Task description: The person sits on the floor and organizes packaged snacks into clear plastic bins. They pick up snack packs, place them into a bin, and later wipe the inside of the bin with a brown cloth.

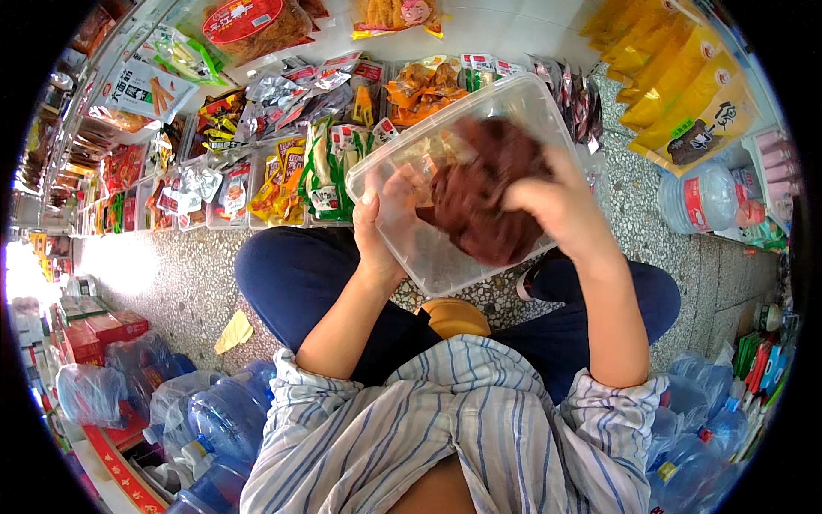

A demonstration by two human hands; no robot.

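Note:
A clear plastic bin (pixel 424 270) is tilted above my lap, its inside facing me. My left hand (pixel 376 241) grips the bin's left edge, thumb on the near side. Inside the bin, my right hand (pixel 546 205) holds a dark reddish-brown cloth (pixel 491 238) against the plastic; the cloth's upper part is blurred. The fingertips of my right hand are partly hidden in its folds. Through the bin's wall, orange snack packets show faintly.
Bins of packaged snacks (pixel 279 186) line the shelf ahead. Yellow snack bags (pixel 706 122) hang at upper right, above a large plastic bottle (pixel 700 196). Large blue water bottles (pixel 225 417) stand at lower left, others at lower right. A yellowish paper scrap (pixel 234 332) lies on the speckled floor.

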